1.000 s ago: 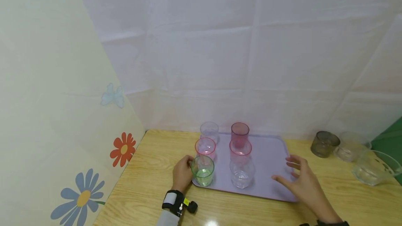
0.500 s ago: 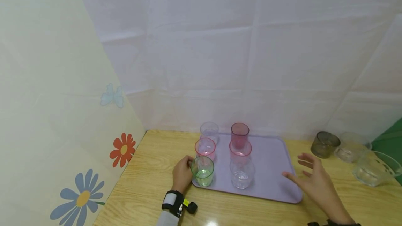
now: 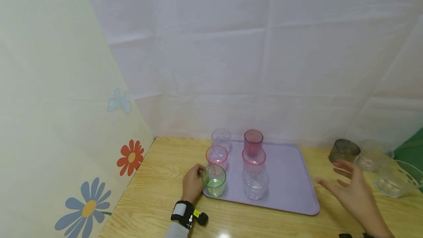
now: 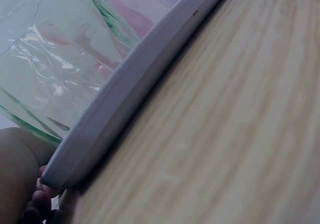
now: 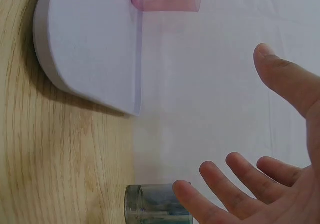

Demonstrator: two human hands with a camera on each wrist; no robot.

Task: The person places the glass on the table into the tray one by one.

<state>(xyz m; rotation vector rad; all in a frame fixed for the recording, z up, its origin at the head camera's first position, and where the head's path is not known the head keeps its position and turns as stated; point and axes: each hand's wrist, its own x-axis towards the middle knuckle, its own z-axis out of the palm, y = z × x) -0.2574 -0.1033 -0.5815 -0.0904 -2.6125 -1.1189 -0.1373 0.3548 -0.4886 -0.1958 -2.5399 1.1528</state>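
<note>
My left hand (image 3: 192,184) grips the left edge of a lilac tray (image 3: 287,179), beside a green glass (image 3: 214,188). In the left wrist view, its fingers (image 4: 40,201) curl at the tray's edge, partly hidden. Two columns of upright glasses stand on the tray's left half: a clear glass (image 3: 221,137), a pink-rimmed glass (image 3: 216,155) and the green one, then a dark pink glass (image 3: 253,140), another pink-rimmed glass (image 3: 253,159) and a clear tumbler (image 3: 256,188). My right hand (image 3: 358,195) hovers right of the tray, fingers spread, holding nothing, near a smoky dark glass (image 3: 342,152).
Behind the right hand, a clear glass dish (image 3: 368,161) and a larger clear bowl (image 3: 390,184) stand beside the dark glass on the wooden table (image 3: 264,225). A pale cloth (image 3: 211,65) hangs at the back. A flowered panel (image 3: 66,120) rises on the left.
My right hand has moved rightward, from above the tray's right edge to beyond it, nearer the dark glass. The left hand, tray and glasses have stayed in place.
</note>
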